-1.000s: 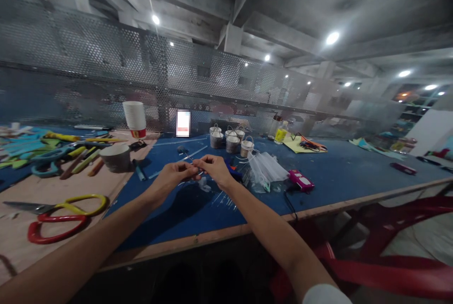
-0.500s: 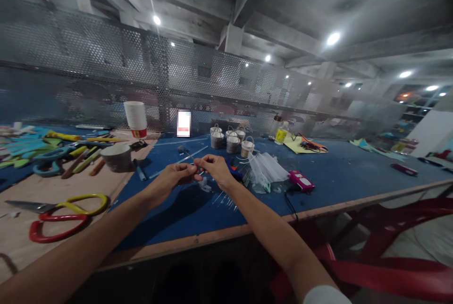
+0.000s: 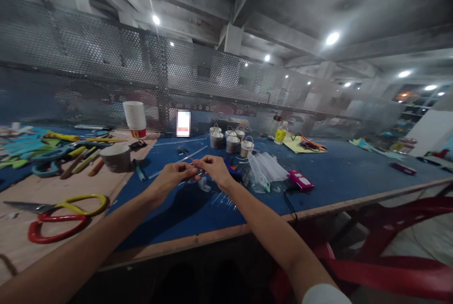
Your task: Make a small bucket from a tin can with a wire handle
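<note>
My left hand (image 3: 176,175) and my right hand (image 3: 211,167) meet over the blue table covering, fingertips pinched close together. Between them is a thin wire-like stem (image 3: 189,156), leading up and left toward a small dark rounded lump (image 3: 181,149). Whether the lump is fixed to the stem is too small to be sure. A crumpled piece of clear plastic (image 3: 204,184) lies just beneath the hands. Close to my right hand are a bundle of translucent white strips (image 3: 267,168) and several thin clear sticks (image 3: 225,198).
Behind the hands stand several small white buckets with handles (image 3: 232,142) and a lit screen (image 3: 183,123). Red-and-yellow scissors (image 3: 72,205), a grey bowl (image 3: 116,158) and stacked paper cups (image 3: 134,116) are on the left. A magenta device (image 3: 300,180) with a cord lies right.
Both hands stay pinched together in nearly the same spot, with only a slight shift of the fingers. The view has moved very slightly.
</note>
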Demonstrator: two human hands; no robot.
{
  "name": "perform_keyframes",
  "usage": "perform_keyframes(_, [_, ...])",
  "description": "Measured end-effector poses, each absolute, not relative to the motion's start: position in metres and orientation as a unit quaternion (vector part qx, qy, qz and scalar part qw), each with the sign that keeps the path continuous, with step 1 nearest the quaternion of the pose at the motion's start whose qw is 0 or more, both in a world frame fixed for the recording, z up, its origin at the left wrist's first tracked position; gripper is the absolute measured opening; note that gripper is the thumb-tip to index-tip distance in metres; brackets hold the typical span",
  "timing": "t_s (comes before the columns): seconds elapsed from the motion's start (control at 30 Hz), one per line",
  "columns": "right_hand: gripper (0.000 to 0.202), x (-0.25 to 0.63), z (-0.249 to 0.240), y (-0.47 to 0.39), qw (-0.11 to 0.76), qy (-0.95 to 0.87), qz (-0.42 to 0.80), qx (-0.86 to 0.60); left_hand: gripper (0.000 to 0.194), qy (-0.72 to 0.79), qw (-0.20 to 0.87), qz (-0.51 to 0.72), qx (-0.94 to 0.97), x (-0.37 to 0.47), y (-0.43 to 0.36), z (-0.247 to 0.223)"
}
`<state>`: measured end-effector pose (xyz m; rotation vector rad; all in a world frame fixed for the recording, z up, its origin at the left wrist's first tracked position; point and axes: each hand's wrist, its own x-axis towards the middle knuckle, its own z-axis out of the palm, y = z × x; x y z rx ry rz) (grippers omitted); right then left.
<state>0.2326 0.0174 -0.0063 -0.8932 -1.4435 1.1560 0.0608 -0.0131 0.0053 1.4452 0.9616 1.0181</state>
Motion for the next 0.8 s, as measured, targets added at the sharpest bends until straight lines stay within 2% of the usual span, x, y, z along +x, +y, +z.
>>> perform_keyframes(0.13, [0.041,0.2324,-0.0072,0.0184,0.515,-0.599,0.489,-0.370,0.032,0.390,0.596,0.402,0.575,0.0595,-0.0112,0.0019])
perform_keyframes(0.33, [0.044,0.2319,-0.0074,0.0182,0.513,-0.604,0.474,-0.384,0.030,0.419,0.539,0.419,0.598,0.0599,-0.0116,0.0032])
perform_keyframes(0.8, [0.043,0.2318,-0.0051,0.0163,0.513,-0.602,0.479,-0.381,0.025,0.379,0.650,0.414,0.513,0.0553,-0.0051,-0.0048])
